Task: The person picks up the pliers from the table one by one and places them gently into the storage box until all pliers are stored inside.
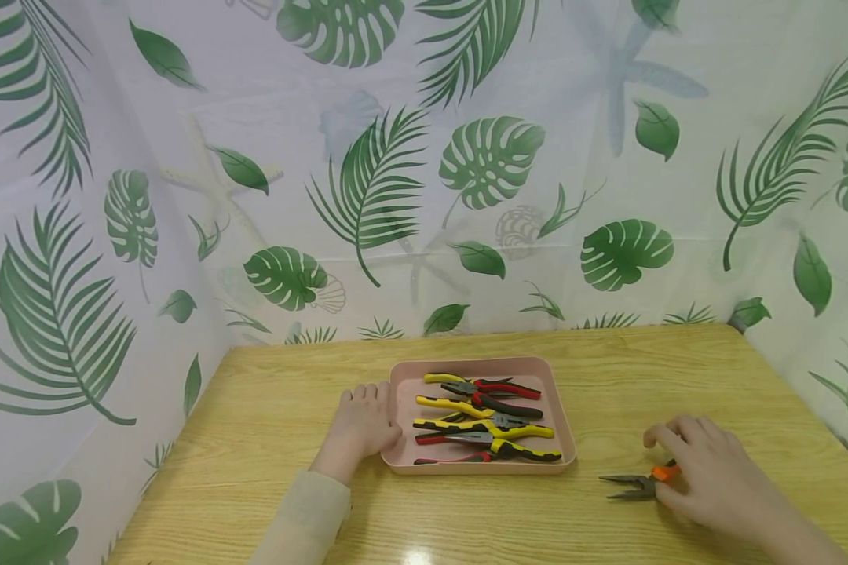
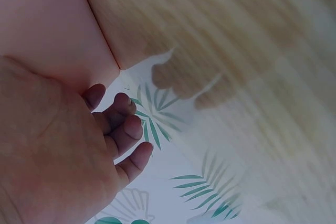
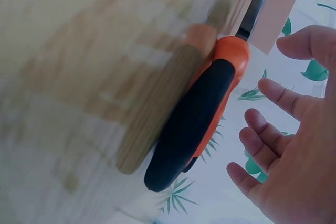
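Note:
A pair of needle-nose pliers (image 1: 636, 486) with orange and black handles lies on the table, its pointed jaws slightly apart and turned left. My right hand (image 1: 714, 475) hovers over the handles; in the right wrist view its loosely bent fingers (image 3: 265, 145) are apart from the black-and-orange handle (image 3: 197, 124). At the left side of a pink tray (image 1: 550, 388), my left hand (image 1: 362, 420) rests against the wall with its fingers loosely bent. The left wrist view shows its palm (image 2: 58, 140) beside the tray wall; the thumb is hidden there.
Inside the tray lie several pliers, some with red and black handles (image 1: 512, 409), others with yellow and black ones (image 1: 526, 452). The wood-grain table (image 1: 275, 408) meets a leaf-printed cloth (image 1: 410, 306) at the back and along the sides.

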Tool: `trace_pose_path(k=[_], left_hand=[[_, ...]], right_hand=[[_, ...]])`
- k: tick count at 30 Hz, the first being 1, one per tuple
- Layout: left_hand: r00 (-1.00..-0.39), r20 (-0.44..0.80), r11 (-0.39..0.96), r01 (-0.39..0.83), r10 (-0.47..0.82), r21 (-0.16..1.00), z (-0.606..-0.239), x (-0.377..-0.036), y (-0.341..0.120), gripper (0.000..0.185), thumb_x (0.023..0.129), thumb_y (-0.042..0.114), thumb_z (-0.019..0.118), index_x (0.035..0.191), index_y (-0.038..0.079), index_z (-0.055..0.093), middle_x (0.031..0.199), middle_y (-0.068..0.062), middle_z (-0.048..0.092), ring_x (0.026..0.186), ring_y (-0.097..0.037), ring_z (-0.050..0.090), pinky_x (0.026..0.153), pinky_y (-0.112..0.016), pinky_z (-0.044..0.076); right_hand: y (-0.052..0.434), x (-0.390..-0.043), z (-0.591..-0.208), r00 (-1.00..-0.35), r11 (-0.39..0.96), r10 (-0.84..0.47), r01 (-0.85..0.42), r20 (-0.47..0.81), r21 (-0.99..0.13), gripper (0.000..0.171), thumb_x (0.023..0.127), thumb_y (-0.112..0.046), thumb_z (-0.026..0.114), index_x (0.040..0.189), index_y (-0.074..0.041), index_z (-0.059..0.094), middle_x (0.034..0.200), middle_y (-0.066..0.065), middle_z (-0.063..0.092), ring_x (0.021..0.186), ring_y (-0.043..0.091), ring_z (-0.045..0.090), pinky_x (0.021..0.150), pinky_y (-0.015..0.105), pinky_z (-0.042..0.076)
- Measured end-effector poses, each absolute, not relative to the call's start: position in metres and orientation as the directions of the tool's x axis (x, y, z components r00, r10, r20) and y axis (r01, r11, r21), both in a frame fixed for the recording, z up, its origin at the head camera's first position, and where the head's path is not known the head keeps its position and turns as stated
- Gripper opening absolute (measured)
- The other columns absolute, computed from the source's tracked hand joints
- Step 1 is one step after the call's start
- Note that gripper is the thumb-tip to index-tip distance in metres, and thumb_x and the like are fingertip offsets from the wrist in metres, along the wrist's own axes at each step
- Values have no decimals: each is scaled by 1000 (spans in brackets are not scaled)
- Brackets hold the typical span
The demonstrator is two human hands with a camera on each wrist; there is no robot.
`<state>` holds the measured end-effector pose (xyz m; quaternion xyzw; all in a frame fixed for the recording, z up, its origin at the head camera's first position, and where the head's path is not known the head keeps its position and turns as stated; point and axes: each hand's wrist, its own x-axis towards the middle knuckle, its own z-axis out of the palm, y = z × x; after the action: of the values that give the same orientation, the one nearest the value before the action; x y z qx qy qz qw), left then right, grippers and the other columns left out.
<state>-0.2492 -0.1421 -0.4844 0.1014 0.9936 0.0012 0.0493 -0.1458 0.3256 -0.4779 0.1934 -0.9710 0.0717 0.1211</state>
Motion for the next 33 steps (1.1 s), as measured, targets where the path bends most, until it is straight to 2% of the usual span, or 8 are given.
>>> trace_pose_path(k=[2, 11, 19, 25, 33], left_hand=[[-975, -96, 980, 200, 201, 13, -485, -249, -142, 62, 93, 38, 60, 143, 3, 48, 136, -18, 60, 125, -35, 55, 109, -53, 41], [-974, -103, 980, 200, 201, 16, -483, -248, -142, 60, 94, 37, 59, 142, 3, 48, 135, -18, 60, 124, -34, 55, 108, -52, 42], [-975, -92, 979, 202, 202, 11, -484, -248, -142, 59, 94, 37, 59, 141, 3, 48, 134, -17, 61, 122, -33, 56, 106, -52, 42], [-974, -97, 979, 204, 205, 12, -483, -247, -143, 63, 95, 38, 58, 145, 2, 47, 137, -18, 61, 125, -35, 55, 109, -53, 42], [-974, -97, 978, 206, 206, 14, -479, -246, -142, 62, 95, 38, 60, 145, 2, 47, 139, -19, 60, 126, -35, 56, 110, -53, 42]], right_hand=[[327, -145, -480, -895, 913, -360, -396, 262, -99, 43, 74, -29, 88, 112, -22, 67, 103, -5, 58, 95, 19, 55, 75, 47, 45], [335, -145, -491, -868, 896, -380, -431, 320, -106, 44, 71, -22, 87, 110, -24, 66, 100, -10, 54, 89, 11, 48, 73, 36, 39], [339, -144, -496, -867, 895, -394, -438, 304, -90, 43, 73, -27, 90, 110, -24, 68, 102, -9, 56, 90, 12, 51, 71, 35, 43], [340, -145, -496, -865, 894, -398, -440, 306, -82, 45, 72, -28, 91, 110, -22, 67, 102, -8, 56, 91, 15, 53, 72, 38, 45], [344, -143, -499, -875, 900, -393, -429, 281, -78, 46, 72, -34, 93, 109, -25, 67, 103, -10, 55, 90, 12, 49, 74, 37, 45]])
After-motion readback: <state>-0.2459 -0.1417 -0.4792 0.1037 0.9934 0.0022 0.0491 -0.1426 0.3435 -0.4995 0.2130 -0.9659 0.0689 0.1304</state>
